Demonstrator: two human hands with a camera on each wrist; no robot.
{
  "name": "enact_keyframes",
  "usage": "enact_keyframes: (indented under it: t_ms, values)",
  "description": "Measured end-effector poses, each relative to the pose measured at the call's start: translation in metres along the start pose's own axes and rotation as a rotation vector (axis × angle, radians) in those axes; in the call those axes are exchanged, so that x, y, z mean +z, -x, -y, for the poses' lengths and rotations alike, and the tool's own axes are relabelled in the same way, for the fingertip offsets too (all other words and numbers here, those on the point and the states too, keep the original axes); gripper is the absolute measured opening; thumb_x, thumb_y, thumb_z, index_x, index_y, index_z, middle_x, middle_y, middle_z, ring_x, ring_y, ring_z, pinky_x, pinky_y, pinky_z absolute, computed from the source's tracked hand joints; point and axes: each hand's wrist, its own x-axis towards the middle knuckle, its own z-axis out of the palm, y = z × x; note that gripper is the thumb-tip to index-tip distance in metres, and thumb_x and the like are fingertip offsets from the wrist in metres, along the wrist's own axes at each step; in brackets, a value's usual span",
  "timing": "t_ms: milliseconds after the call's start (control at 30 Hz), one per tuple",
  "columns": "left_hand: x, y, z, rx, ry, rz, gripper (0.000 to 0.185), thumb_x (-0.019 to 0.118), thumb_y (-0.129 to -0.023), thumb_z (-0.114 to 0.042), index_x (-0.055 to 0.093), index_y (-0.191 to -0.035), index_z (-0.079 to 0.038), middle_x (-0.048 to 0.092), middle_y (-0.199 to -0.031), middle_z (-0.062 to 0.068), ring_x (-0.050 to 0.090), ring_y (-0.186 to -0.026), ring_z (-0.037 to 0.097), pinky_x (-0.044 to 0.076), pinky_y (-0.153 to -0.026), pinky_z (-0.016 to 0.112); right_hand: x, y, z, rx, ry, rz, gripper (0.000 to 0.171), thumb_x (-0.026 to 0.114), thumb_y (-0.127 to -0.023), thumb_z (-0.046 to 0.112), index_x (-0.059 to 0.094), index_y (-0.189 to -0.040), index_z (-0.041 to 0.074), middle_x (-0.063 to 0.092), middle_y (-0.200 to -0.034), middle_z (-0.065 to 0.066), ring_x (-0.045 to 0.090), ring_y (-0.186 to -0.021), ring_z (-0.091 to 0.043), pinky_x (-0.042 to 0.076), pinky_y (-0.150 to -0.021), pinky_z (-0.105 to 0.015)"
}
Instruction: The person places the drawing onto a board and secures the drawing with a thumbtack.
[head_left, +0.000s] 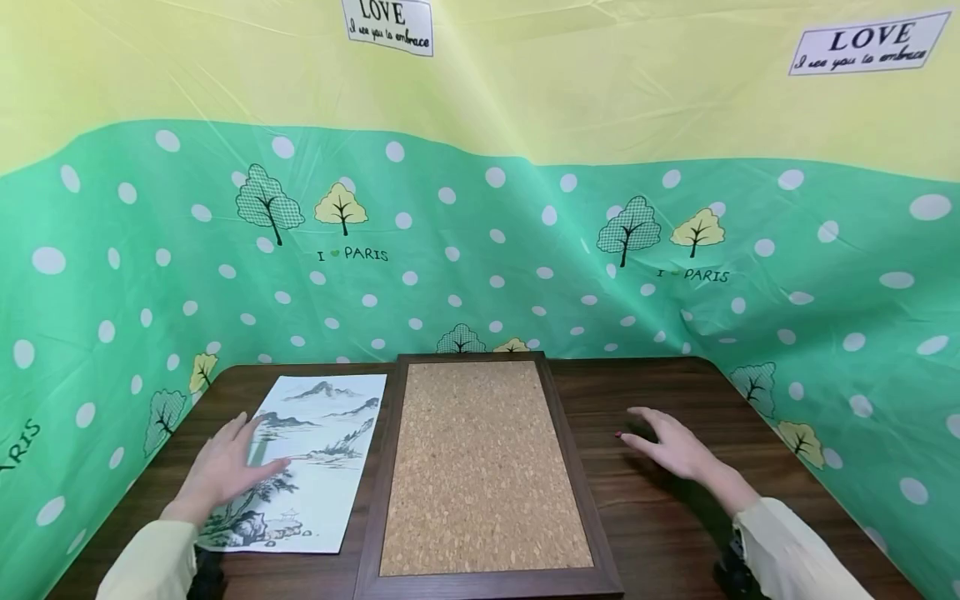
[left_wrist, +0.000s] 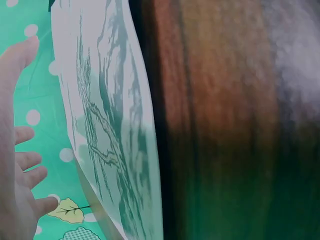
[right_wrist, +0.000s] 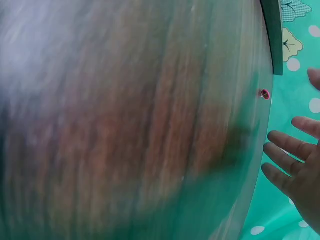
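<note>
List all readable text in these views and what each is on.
"LOVE I see you to embrace": two white labels on the yellow fabric.
"I (heart) PARIS": twice on the green fabric, under trees.
"PARIS": green fabric, left edge, partly cut off.
No readable text on the landscape picture or corkboard.

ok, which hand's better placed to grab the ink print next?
Left, likely: the left hand is over the left side of the ink print, fingers spread. The right hand is across the corkboard, nearer the red pushpin.
</note>
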Motion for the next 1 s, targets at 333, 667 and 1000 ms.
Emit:
enact_keyframes:
  t_ms: [333, 667, 1000]
  values:
    - [-0.003, 0.001, 0.008, -0.084, 0.063, 0.038, 0.096, 0.055, -0.077, -0.063, 0.034, -0.128, 0.015, 0.036, -0.123, 0.04, 0.033, -0.111, 0.055, 0.031, -0.087, 0.064, 0.004, -0.008, 0.003, 0.066, -0.251, 0.022, 0.029, 0.056, -0.09, 0.019, 0.056, -0.109, -0.003, 0.06, -0.088, -0.008, 0.053, -0.066, -0.017, 0.043, -0.054, -0.028]
    - [-0.003, 0.0, 0.012, -0.169, 0.145, 0.064, 0.091, 0.057, -0.081, -0.054, 0.032, -0.126, 0.02, 0.034, -0.121, 0.043, 0.032, -0.11, 0.056, 0.031, -0.087, 0.063, 0.01, -0.016, 0.003, 0.183, -0.324, 0.039, 0.023, 0.052, -0.092, 0.019, 0.065, -0.093, 0.0, 0.064, -0.08, -0.007, 0.052, -0.06, -0.016, 0.045, -0.052, -0.028]
    - [-0.005, -0.003, 0.016, -0.317, 0.221, 0.121, 0.078, 0.06, -0.083, -0.037, 0.033, -0.121, 0.025, 0.037, -0.115, 0.043, 0.037, -0.106, 0.054, 0.035, -0.087, 0.058, 0.013, -0.022, 0.007, 0.254, -0.344, 0.035, 0.019, 0.055, -0.086, 0.009, 0.066, -0.087, -0.007, 0.062, -0.07, -0.007, 0.055, -0.06, -0.016, 0.049, -0.052, -0.029]
